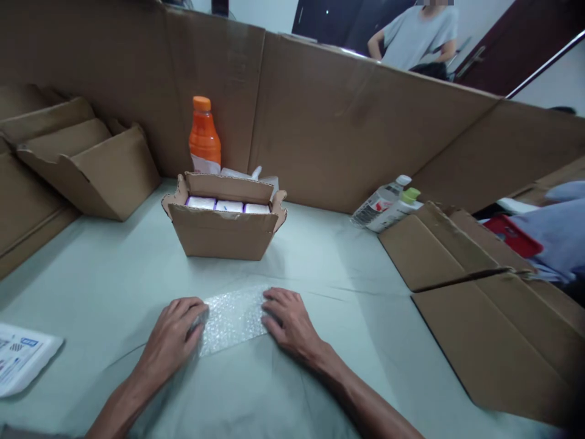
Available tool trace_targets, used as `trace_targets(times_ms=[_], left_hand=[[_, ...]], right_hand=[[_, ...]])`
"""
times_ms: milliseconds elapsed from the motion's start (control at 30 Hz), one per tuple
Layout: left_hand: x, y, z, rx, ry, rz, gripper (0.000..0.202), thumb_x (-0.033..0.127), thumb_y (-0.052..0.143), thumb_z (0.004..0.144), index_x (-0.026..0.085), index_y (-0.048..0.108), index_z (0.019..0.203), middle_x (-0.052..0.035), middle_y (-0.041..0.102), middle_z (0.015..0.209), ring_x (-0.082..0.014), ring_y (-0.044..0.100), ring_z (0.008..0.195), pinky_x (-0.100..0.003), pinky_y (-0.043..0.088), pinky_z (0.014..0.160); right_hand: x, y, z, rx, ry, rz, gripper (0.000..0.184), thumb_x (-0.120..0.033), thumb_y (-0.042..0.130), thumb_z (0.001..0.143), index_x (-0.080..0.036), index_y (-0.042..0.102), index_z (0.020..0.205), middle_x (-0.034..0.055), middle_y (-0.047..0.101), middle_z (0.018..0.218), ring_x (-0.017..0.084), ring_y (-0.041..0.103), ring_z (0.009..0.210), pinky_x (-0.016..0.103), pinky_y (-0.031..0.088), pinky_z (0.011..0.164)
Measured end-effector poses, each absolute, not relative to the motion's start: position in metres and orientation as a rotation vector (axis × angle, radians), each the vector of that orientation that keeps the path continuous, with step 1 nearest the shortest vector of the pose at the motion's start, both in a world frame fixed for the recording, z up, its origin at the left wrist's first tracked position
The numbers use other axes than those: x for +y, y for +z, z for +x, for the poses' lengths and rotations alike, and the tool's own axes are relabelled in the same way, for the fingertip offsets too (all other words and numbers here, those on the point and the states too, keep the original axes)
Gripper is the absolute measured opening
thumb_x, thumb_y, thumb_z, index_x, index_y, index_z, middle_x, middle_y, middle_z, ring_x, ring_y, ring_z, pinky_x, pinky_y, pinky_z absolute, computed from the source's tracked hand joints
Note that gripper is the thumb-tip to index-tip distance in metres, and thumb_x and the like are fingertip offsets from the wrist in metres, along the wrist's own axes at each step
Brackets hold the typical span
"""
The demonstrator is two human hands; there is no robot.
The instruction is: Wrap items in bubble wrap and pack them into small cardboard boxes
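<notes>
A small sheet of bubble wrap lies flat on the pale green table cover close in front of me. My left hand rests on its left edge with the fingers curled over it. My right hand presses on its right edge, fingers bent down onto the wrap. Just beyond the wrap stands an open cardboard box with three white, purple-edged packs side by side inside.
An orange bottle stands behind the box. Two bottles lie at the right by flat cardboard sheets. Folded cardboard boxes sit at the left, printed paper at the near left. Cardboard walls ring the table; a person stands beyond.
</notes>
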State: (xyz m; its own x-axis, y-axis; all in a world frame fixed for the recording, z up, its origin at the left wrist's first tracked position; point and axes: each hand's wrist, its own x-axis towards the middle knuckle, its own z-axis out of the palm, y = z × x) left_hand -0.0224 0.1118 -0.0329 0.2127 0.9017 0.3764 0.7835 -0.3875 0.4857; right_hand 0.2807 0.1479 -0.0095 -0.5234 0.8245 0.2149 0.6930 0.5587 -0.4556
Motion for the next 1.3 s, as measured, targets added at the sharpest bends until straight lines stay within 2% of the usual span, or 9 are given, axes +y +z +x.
trace_targets(times_ms=[167, 300, 400, 567, 867, 1000, 1100, 1200, 1300], left_hand=[[0.132, -0.008, -0.041, 1.856, 1.133, 1.746, 0.042, 0.047, 0.059, 0.090, 0.025, 0.068, 0.124, -0.0097, 0.068, 0.129, -0.0277, 0.068, 0.109, -0.028, 0.053, 0.056], [0.182, 0.014, -0.045, 1.842, 1.364, 1.339, 0.072, 0.050, 0.070, 0.080, 0.026, 0.051, 0.145, -0.0118, 0.056, 0.149, -0.0294, 0.063, 0.124, -0.038, 0.058, 0.087], [0.220, 0.015, -0.039, 1.680, 1.477, 1.147, 0.081, 0.045, 0.076, 0.071, 0.023, 0.048, 0.144, -0.0147, 0.051, 0.153, -0.0315, 0.058, 0.132, -0.045, 0.052, 0.103], [0.234, 0.004, -0.019, 1.612, 1.474, 1.100, 0.071, 0.042, 0.076, 0.067, 0.017, 0.055, 0.129, -0.0124, 0.067, 0.124, -0.0302, 0.061, 0.122, -0.047, 0.048, 0.107], [0.226, 0.015, 0.026, 1.445, 1.389, 1.172, 0.073, 0.039, 0.071, 0.072, 0.016, 0.051, 0.138, -0.0157, 0.061, 0.139, -0.0308, 0.057, 0.129, -0.043, 0.052, 0.102], [0.196, 0.020, 0.009, 1.678, 1.315, 1.275, 0.072, 0.042, 0.067, 0.079, 0.019, 0.048, 0.145, -0.0155, 0.057, 0.147, -0.0302, 0.059, 0.127, -0.042, 0.055, 0.094], [0.150, 0.015, -0.005, 1.827, 1.157, 1.578, 0.043, 0.041, 0.060, 0.088, 0.024, 0.065, 0.127, -0.0102, 0.070, 0.128, -0.0290, 0.065, 0.113, -0.039, 0.057, 0.078], [0.116, -0.001, -0.002, 1.711, 1.006, 1.955, 0.026, 0.034, 0.056, 0.090, 0.024, 0.074, 0.106, -0.0085, 0.075, 0.107, -0.0282, 0.067, 0.101, -0.043, 0.056, 0.082], [0.104, -0.019, 0.003, 1.602, 0.859, 2.154, 0.024, 0.027, 0.054, 0.089, 0.025, 0.075, 0.099, -0.0080, 0.076, 0.105, -0.0281, 0.067, 0.100, -0.047, 0.054, 0.089]], right_hand=[[0.178, -0.006, 0.302, -2.126, 0.450, -1.334, 0.023, -0.023, 0.059, 0.093, -0.022, 0.069, 0.114, 0.0122, 0.071, 0.128, 0.028, 0.065, 0.120, 0.050, 0.048, 0.103], [0.227, -0.001, 0.277, -1.966, 0.579, -1.315, 0.052, -0.028, 0.059, 0.089, -0.016, 0.054, 0.139, 0.0176, 0.062, 0.142, 0.030, 0.059, 0.130, 0.050, 0.048, 0.108], [0.262, -0.003, 0.253, -1.828, 0.733, -1.340, 0.065, -0.032, 0.061, 0.083, -0.012, 0.048, 0.144, 0.0191, 0.061, 0.140, 0.031, 0.061, 0.124, 0.050, 0.052, 0.102], [0.267, -0.003, 0.252, -1.735, 0.802, -1.330, 0.058, -0.040, 0.060, 0.084, -0.016, 0.054, 0.137, 0.0147, 0.067, 0.130, 0.029, 0.064, 0.114, 0.045, 0.054, 0.096], [0.232, 0.005, 0.301, -1.700, 0.681, -1.548, 0.047, -0.038, 0.057, 0.084, -0.015, 0.061, 0.124, 0.0119, 0.073, 0.113, 0.024, 0.069, 0.089, 0.039, 0.058, 0.080], [0.215, 0.003, 0.315, -1.760, 0.560, -1.608, 0.042, -0.031, 0.057, 0.087, -0.017, 0.064, 0.127, 0.0113, 0.077, 0.112, 0.026, 0.071, 0.100, 0.043, 0.055, 0.089], [0.184, -0.001, 0.296, -1.952, 0.387, -1.474, 0.033, -0.025, 0.055, 0.093, -0.018, 0.067, 0.122, 0.0125, 0.076, 0.117, 0.027, 0.070, 0.106, 0.046, 0.051, 0.096], [0.155, -0.004, 0.253, -2.335, 0.421, -1.116, 0.035, -0.023, 0.058, 0.094, -0.019, 0.066, 0.128, 0.0130, 0.071, 0.130, 0.027, 0.064, 0.119, 0.045, 0.049, 0.099], [0.143, -0.005, 0.229, -2.661, 0.503, -0.847, 0.037, -0.028, 0.064, 0.094, -0.022, 0.065, 0.131, 0.0106, 0.062, 0.146, 0.029, 0.054, 0.134, 0.047, 0.044, 0.106]])
